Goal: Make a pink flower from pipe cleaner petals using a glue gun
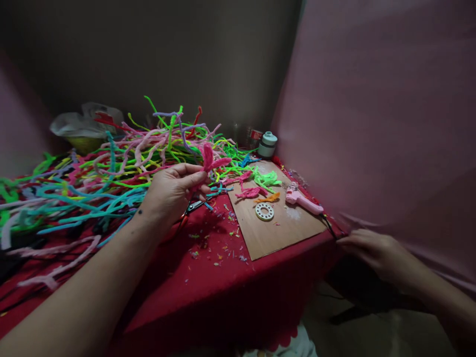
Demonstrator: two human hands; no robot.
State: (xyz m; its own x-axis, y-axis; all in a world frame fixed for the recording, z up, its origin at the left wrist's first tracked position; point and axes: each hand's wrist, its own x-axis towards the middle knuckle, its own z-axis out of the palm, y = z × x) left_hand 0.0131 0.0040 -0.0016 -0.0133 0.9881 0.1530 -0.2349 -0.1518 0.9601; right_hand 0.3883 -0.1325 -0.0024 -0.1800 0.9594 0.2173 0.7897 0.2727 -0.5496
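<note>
Pinched between the thumb and fingers of my left hand (pixel 174 188) is a bent pink pipe cleaner piece (pixel 210 161), its fuzzy loops standing up above the fingertips. My right hand (pixel 375 250) is off the table's right corner, fingers closed at a black cord (pixel 329 225). That cord leads to a pink glue gun (pixel 303 198) lying on a brown board (pixel 260 240). Also on the board are pink pipe cleaner pieces (pixel 253 192), a green bundle (pixel 266 177), an orange piece (pixel 268 198) and a pale ring with holes (pixel 264 211).
A large tangle of colourful pipe cleaners (pixel 148 148) covers the left and back of the red tablecloth (pixel 208 277). Scissors (pixel 193 206) lie partly behind my left hand. A pale bottle (pixel 267 145) stands at the back. A pink curtain (pixel 383 109) hangs along the right.
</note>
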